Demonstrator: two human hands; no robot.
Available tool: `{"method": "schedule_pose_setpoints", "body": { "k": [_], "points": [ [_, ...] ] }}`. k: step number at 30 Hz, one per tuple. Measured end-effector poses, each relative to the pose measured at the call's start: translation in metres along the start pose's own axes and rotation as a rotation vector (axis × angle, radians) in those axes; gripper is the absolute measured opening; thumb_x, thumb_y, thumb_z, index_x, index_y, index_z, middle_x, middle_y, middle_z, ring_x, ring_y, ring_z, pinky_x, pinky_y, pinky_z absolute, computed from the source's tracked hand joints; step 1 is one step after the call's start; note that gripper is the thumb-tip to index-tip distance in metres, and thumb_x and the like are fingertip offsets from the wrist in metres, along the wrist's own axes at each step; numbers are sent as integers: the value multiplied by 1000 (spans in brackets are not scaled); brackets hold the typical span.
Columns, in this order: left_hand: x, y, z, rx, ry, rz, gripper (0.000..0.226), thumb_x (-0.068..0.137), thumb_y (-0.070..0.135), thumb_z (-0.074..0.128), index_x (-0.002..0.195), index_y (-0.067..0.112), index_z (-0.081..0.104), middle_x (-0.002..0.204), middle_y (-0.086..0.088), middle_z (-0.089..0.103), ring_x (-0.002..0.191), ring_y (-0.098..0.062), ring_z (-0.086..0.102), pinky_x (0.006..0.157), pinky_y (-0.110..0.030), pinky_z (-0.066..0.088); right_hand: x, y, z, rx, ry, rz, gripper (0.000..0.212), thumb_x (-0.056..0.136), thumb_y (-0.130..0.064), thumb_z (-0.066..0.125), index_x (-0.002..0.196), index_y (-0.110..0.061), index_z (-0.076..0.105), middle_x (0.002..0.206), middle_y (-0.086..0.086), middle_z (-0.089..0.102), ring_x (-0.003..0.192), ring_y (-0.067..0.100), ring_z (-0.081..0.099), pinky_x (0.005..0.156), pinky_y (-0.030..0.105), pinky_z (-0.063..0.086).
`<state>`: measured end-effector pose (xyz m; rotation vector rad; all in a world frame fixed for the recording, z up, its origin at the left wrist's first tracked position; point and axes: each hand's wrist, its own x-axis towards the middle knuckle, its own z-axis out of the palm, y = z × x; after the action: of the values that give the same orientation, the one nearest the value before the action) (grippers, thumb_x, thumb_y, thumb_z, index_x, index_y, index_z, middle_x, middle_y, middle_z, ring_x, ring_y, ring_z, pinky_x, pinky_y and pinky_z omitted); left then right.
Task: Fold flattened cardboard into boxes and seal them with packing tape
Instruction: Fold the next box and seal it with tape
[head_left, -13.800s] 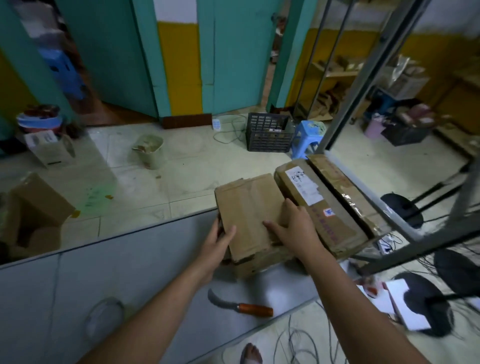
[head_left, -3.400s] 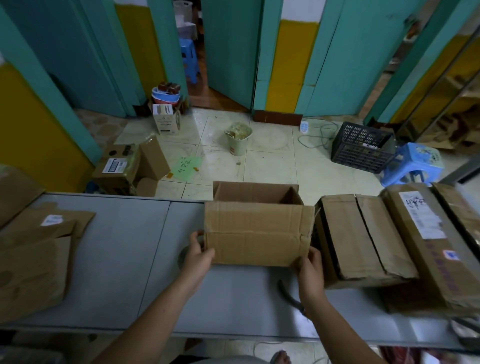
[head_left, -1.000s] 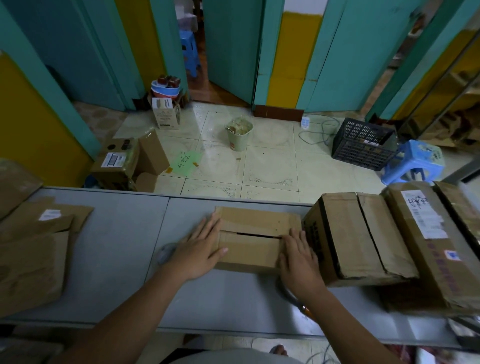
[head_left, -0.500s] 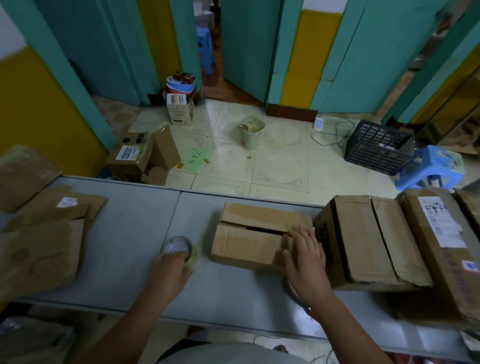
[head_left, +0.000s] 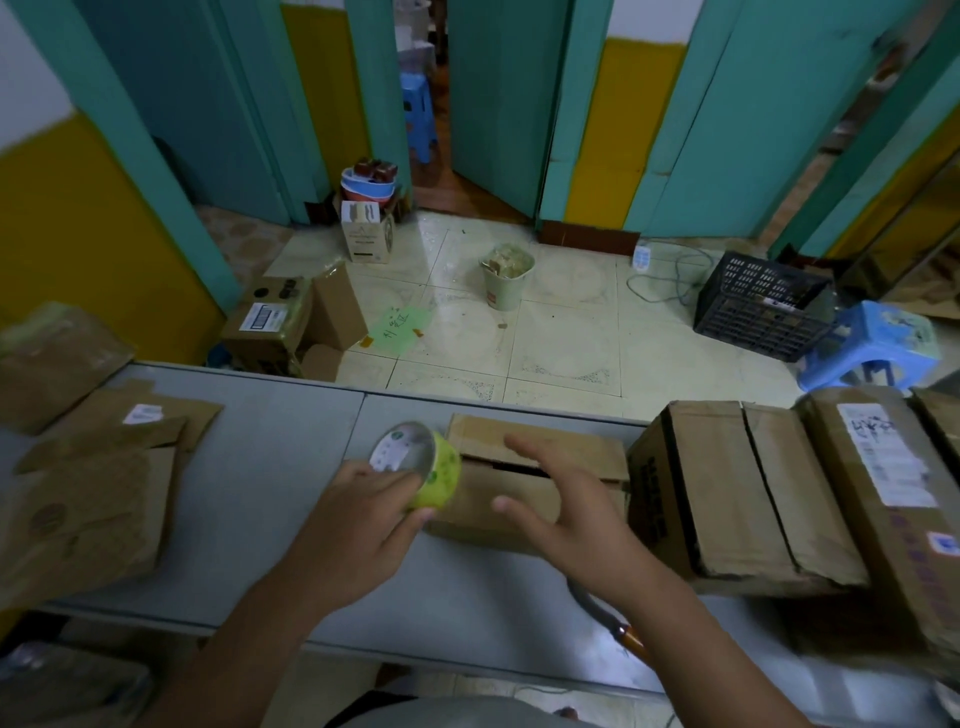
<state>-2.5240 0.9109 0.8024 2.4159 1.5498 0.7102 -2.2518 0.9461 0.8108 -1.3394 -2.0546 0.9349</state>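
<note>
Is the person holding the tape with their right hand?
No, the left hand grips the tape roll; the right hand is open.

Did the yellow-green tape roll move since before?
Yes. The left hand has lifted the yellow-green tape roll rightward, to the small brown cardboard box.

Closed cardboard box (head_left: 480, 434), tape roll (head_left: 439, 470) alongside

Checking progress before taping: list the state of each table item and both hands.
Small brown cardboard box: flaps folded shut, untaped.
Yellow-green tape roll: gripped by left hand.
Right hand: open, spread over box.
Large brown cardboard box: closed.
Flattened brown cardboard pile: unfolded.
</note>
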Motion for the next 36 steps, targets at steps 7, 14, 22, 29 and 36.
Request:
{"method": "schedule_pose_setpoints", "body": {
  "k": [7, 14, 22, 29, 36],
  "points": [
    [36, 50, -15, -78, -61, 82, 14, 104, 37, 53, 98, 28, 61, 86, 18, 60, 75, -5, 43, 86, -35, 41, 11, -26, -14, 146, 143, -128, 57, 88, -38, 82, 140, -23, 64, 132, -16, 63, 127, 1, 58, 108, 20, 45],
    [43, 66, -12, -83, -91, 51, 20, 103, 41, 50, 98, 28, 64, 89, 17, 64, 79, -8, 43, 80, -29, 36, -8, -21, -13, 106, 387, -155, 32, 83, -20, 88, 114, -18, 80, 98, -14, 70, 97, -1, 67, 86, 11, 49],
    [44, 64, -7, -163, -169, 73, 31, 97, 60, 53, 112, 37, 68, 91, 29, 51, 89, -13, 46, 72, -17, 33, -6, -15, -25, 311, 313, -35, 25, 92, -8, 78, 95, -32, 81, 90, -16, 75, 88, 9, 72, 79, 14, 52],
    [54, 62, -6, -643, -263, -8, 29, 99, 47, 70, 91, 20, 74, 86, 3, 73, 78, -14, 73, 66, -41, 59, -3, 1, -37, 622, 165, 211, 17, 98, -3, 69, 90, -14, 79, 84, 8, 77, 79, 17, 71, 78, 31, 59],
    [55, 59, 8, -812, -236, -255, 30, 98, 46, 68, 85, 19, 71, 79, -3, 72, 68, -21, 77, 56, -31, 62, -3, 2, -44, 591, 162, 252, 12, 99, -6, 68, 91, -8, 78, 82, 20, 73, 75, 17, 68, 76, 32, 60]
  ]
}}
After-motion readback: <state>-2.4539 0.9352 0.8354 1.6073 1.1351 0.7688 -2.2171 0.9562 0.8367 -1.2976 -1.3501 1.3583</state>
